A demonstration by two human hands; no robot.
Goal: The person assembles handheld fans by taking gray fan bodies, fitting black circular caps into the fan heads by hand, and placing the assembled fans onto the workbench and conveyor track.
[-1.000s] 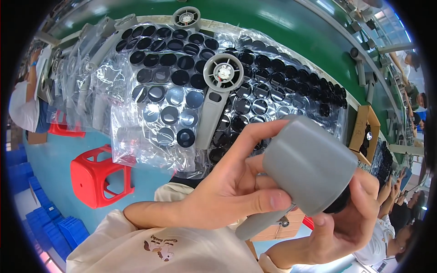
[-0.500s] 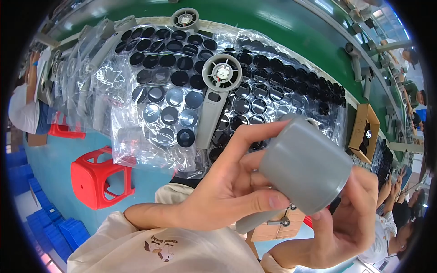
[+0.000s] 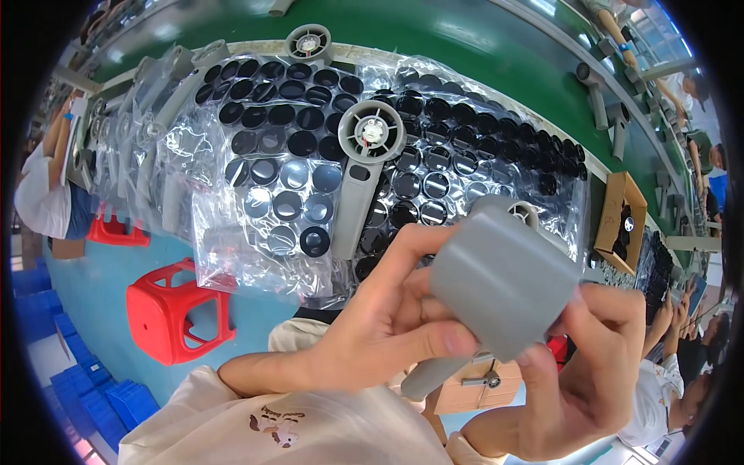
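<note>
I hold a grey plastic housing (image 3: 500,279), a round barrel with a handle pointing down-left, close to the camera. My left hand (image 3: 387,318) grips its left side, thumb pressed on the barrel's lower edge. My right hand (image 3: 589,364) cups it from below and on the right, fingertips on its rim. Behind it another grey housing with a fan inside (image 3: 370,133) lies on clear plastic trays of black round caps (image 3: 302,155).
A green conveyor belt (image 3: 480,54) runs behind the trays with more grey housings (image 3: 308,40) on it. A cardboard box (image 3: 620,221) sits at right. A red stool (image 3: 174,310) and blue crates (image 3: 85,391) stand on the floor. Other people work at both sides.
The grey housing has tipped a little and my right fingers have shifted up onto its right rim. My left hand keeps its grip.
</note>
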